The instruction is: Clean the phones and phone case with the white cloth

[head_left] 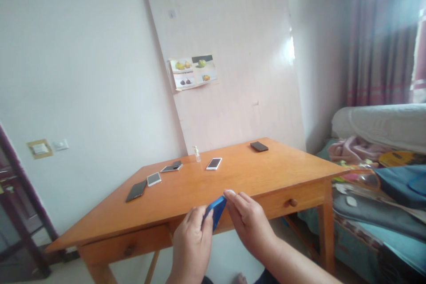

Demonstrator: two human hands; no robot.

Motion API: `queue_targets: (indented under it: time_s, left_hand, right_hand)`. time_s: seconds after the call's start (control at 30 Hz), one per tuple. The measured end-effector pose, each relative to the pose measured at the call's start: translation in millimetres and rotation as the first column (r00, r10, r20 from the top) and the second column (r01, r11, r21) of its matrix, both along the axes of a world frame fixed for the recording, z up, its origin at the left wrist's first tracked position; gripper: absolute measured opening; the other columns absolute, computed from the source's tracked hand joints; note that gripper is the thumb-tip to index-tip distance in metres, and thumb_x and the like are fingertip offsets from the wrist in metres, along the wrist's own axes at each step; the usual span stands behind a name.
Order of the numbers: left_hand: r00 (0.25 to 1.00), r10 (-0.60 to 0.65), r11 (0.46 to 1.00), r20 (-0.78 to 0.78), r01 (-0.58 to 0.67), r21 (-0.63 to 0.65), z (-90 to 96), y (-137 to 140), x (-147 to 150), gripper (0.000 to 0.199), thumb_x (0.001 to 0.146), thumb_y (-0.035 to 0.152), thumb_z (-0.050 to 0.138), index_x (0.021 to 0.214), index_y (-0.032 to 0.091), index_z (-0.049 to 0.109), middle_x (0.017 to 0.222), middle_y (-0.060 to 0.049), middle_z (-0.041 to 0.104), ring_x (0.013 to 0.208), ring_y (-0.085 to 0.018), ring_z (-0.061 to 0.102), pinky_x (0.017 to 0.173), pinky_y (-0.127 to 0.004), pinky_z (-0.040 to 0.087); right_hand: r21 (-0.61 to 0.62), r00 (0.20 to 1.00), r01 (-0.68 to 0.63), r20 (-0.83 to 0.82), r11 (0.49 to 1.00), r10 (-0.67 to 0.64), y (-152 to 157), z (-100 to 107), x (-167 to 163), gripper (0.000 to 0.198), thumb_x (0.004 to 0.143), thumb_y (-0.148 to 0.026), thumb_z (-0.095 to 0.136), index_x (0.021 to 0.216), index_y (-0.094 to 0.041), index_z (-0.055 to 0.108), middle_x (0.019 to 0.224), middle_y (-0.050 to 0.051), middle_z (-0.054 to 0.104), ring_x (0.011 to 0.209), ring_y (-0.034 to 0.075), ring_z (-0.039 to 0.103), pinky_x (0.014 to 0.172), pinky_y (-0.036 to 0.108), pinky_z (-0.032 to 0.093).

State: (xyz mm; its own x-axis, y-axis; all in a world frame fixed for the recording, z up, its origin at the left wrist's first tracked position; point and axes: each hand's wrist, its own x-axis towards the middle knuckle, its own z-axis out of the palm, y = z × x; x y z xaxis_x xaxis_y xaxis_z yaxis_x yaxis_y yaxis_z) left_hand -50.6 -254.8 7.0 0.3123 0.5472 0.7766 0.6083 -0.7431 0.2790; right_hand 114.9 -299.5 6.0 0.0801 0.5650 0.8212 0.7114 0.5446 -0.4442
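Just off the front edge of the wooden table, my left hand is closed around a blue phone, which is tilted up, thumb along its near side. At the phone's upper right corner, my right hand is closed with its fingertips pinched together. A small whitish bit shows at those fingertips, too small to make out. Ahead on the tabletop lie a white phone and a small clear pump bottle, standing upright.
A black phone lies at the back right. On the left are a dark tablet-like device, a white-framed device and overlapping phones. A sofa piled with cloth and bags stands right of the table. A drawer knob sticks out in front.
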Motion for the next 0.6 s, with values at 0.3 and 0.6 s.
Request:
queue_targets:
  time_s: [0.3, 0.6]
  left_hand:
    - [1.0, -0.011, 0.999, 0.021, 0.012, -0.05, -1.9, -0.6, 1.4, 0.017, 0.094, 0.033, 0.048, 0.091, 0.025, 0.062, 0.081, -0.002, 0.068, 0.076, -0.018, 0.065, 0.067, -0.025, 0.046]
    - [0.999, -0.035, 0.994, 0.04, 0.039, -0.104, -2.6, -2.1, 1.9, 0.017, 0.094, 0.031, 0.047, 0.09, 0.024, 0.063, 0.082, -0.003, 0.068, 0.077, -0.017, 0.065, 0.069, -0.025, 0.047]
  right_hand:
    - [-0.004, 1.0, -0.022, 0.004, 1.0, 0.022, -0.5, 3.3, 0.0, 0.028, 0.096, -0.022, 0.045, 0.118, -0.02, 0.063, 0.087, 0.008, 0.064, 0.078, 0.018, 0.063, 0.07, 0.028, 0.052]
    - [-0.01, 0.994, -0.081, 0.076, 0.997, 0.082, -3.7, 4.6, -3.7, 0.033, 0.096, -0.02, 0.043, 0.125, -0.02, 0.059, 0.089, 0.009, 0.064, 0.078, 0.019, 0.062, 0.071, 0.03, 0.053]
